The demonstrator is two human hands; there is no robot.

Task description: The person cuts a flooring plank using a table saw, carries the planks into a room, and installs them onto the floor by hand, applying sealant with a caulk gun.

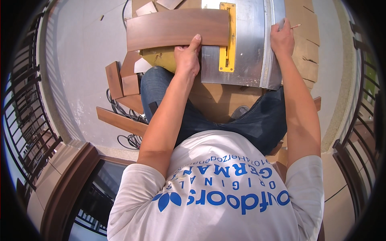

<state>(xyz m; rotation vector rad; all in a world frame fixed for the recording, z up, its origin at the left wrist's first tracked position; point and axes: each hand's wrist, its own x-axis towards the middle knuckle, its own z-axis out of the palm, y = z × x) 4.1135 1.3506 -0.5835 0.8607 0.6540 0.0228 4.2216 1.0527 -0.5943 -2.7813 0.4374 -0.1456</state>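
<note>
A brown wood-grain plank [177, 30] lies with its right end on a silver metal saw table [247, 44], against the yellow slotted insert [227, 60]. My left hand [187, 58] grips the plank's near edge, thumb on top and fingers underneath. At the table's right side, my right hand [282, 38] is closed round the outer edge of a long metal guide [268, 52]. A thin pencil [296, 26] sticks out to the right from between its fingers. Whether a blade stands in the insert's slot I cannot tell.
My bent legs [249, 116] straddle the near side of the saw. Offcuts [113, 80], a longer plank [120, 120] and black cables [116, 105] lie to the left. Cardboard [307, 52] covers floor at the right. Dark railings [30, 104] bound both sides.
</note>
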